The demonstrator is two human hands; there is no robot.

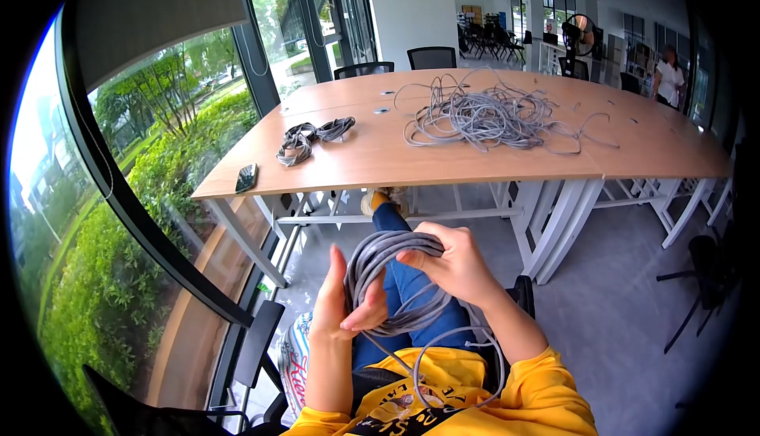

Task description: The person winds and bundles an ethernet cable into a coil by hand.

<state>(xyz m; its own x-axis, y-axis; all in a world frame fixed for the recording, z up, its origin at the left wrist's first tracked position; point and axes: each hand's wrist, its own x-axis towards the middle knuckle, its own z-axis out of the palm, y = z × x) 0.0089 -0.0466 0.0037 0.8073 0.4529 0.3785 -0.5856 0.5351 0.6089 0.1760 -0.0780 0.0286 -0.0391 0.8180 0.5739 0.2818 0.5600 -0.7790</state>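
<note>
A coil of grey cable (366, 271) is held up above my lap, its loops gathered into a rough ring. My left hand (336, 301) supports the ring's left side, thumb raised outside and fingers reaching into the loop. At the upper right of the ring, my right hand (453, 260) grips the bundled strands between thumb and fingers. A loose length of the cable (418, 373) hangs from the coil and curves over the yellow shirt.
The wooden table (356, 167) ahead bears a tangled heap of grey cable (491, 119), tied cable bundles (296, 144) and a black phone (247, 178). Windows (190, 119) line the left. A chair armrest (260, 342) is beside me. A person (669, 79) stands far right.
</note>
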